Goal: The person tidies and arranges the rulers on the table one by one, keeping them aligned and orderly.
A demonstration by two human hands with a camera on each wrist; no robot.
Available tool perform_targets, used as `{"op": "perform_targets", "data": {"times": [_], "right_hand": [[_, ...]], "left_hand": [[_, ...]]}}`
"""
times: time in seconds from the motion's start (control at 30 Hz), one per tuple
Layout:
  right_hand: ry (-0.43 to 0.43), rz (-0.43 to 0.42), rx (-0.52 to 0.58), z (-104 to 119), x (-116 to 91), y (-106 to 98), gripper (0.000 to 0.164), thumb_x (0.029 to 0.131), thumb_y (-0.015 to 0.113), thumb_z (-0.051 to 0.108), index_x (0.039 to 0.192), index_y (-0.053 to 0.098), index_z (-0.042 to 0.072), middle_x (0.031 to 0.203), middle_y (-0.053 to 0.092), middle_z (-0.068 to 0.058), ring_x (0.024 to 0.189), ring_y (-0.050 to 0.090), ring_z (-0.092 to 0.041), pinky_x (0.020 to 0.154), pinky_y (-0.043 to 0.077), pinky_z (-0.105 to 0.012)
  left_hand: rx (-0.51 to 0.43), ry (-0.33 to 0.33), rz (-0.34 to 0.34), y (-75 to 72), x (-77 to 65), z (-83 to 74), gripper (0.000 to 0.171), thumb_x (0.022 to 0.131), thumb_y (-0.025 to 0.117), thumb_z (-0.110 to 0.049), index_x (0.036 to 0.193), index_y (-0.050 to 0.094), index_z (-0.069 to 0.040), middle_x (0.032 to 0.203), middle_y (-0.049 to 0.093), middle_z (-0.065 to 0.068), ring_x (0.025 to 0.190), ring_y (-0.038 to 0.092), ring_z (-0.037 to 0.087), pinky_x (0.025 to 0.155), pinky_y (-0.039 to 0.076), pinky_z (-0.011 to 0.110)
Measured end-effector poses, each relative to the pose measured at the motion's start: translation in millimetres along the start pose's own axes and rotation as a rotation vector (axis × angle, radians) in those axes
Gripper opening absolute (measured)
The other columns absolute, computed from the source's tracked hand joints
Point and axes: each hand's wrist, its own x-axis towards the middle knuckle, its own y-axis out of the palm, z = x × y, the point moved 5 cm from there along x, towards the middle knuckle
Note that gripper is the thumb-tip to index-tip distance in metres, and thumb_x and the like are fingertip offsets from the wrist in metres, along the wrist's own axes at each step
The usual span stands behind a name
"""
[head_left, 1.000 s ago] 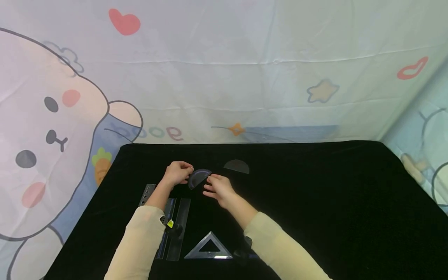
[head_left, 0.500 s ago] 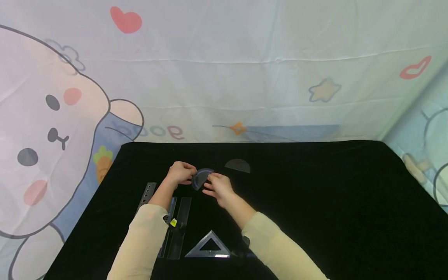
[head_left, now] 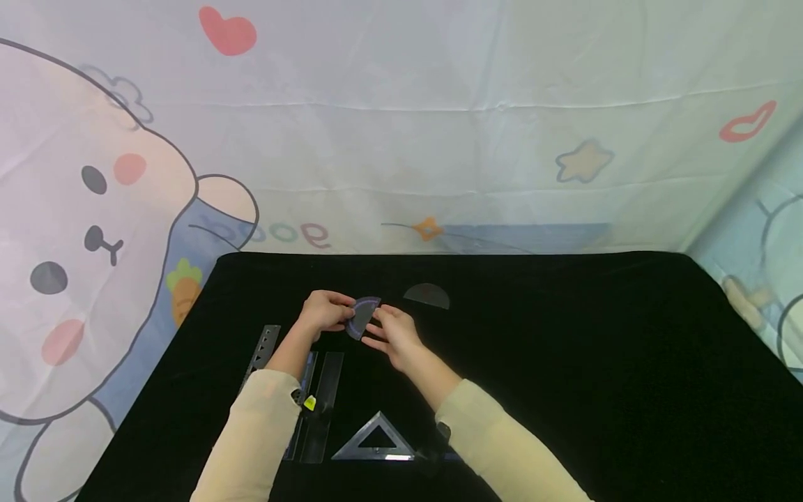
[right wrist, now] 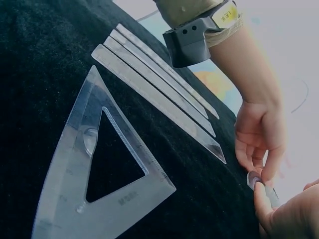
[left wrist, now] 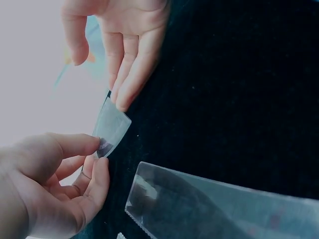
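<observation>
A small clear protractor [head_left: 364, 318] with purplish markings is held up over the black cloth. My left hand [head_left: 323, 311] pinches it by its curved edge between thumb and fingers. My right hand [head_left: 398, 339] is at its straight side, fingers extended and fingertips at the protractor's end. In the left wrist view, the right hand [left wrist: 134, 40] has its thumb apart from its fingers, while the left hand [left wrist: 55, 184] grips the opposite end. In the right wrist view, the hands hide much of the protractor [right wrist: 271, 196]. A second protractor [head_left: 428, 295] lies flat behind the right hand.
A clear triangular set square [right wrist: 65, 174] lies nearer the person. Left of it several clear rulers [head_left: 327, 408] lie side by side, one with triangular cut-outs [head_left: 266, 343], partly under the left arm. The black cloth [head_left: 596, 362] reaches a printed curtain [head_left: 401, 139] behind.
The protractor has turned, its straight edge now steeper and facing right. My left hand has shifted slightly right and closer to the right hand, which has barely moved.
</observation>
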Motion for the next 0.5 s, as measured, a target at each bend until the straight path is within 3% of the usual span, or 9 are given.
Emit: {"op": "perform_targets", "data": {"times": [0.5], "right_hand": [[-0.038, 0.017, -0.009, 5, -8, -7, 0.048, 0.097, 0.043, 0.018, 0.141, 0.028, 0.004, 0.135, 0.041, -0.021, 0.113, 0.053, -0.031, 0.088, 0.051, -0.039]], "left_hand": [[-0.067, 0.084, 0.026, -0.5, -18.7, -14.6, 0.024, 0.087, 0.061, -0.01, 0.11, 0.063, -0.003, 0.096, 0.063, 0.013, 0.076, 0.062, 0.017, 0.071, 0.056, 0.033]]}}
